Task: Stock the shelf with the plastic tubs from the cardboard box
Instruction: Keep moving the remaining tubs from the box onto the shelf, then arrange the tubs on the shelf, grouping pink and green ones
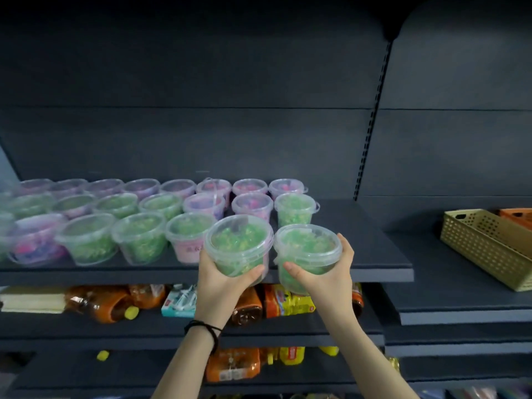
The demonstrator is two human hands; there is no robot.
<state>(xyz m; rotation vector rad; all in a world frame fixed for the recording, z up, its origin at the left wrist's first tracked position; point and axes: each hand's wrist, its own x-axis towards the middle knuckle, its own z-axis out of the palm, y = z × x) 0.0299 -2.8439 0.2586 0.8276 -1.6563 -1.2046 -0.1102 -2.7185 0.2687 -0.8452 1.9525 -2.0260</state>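
While left grip [221, 279] holds one tub [239, 244], right grip [325, 279] holds another [307, 249]

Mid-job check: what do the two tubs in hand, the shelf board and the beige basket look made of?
Left-hand tub and right-hand tub: clear glossy plastic; green contents show through. Shelf board: dark, matte, probably painted metal; thin flat edge. Basket: beige, likely moulded plastic; regular perforations.
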